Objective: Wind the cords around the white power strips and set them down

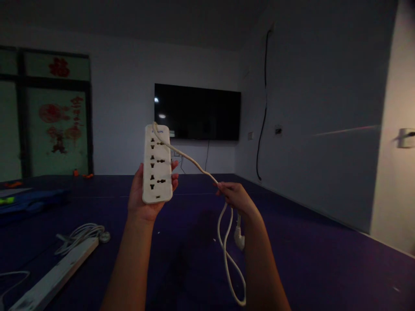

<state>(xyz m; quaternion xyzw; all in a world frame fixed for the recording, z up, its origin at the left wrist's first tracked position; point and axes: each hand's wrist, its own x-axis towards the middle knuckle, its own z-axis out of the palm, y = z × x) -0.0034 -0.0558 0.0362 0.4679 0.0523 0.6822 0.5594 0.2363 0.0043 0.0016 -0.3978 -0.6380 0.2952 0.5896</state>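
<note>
My left hand (147, 209) grips a white power strip (155, 190) from behind, with fingertips showing round its right edge. The strip stands upright, its sockets facing me. A cream cord (191, 160) leaves its top and slants down to the right across its face. My right hand (234, 196) pinches this cord between thumb and fingers. Below that hand the cord hangs in a long loop, and a white plug (239, 239) dangles beside it, partly hidden by my right forearm.
A longer white power strip (61, 268) with a coiled cord (81, 237) lies on the dark purple surface (194, 268) at left. Blue items (35, 202) lie farther back. A television (201, 112) hangs on the wall; a black cable (263, 116) runs down to its right.
</note>
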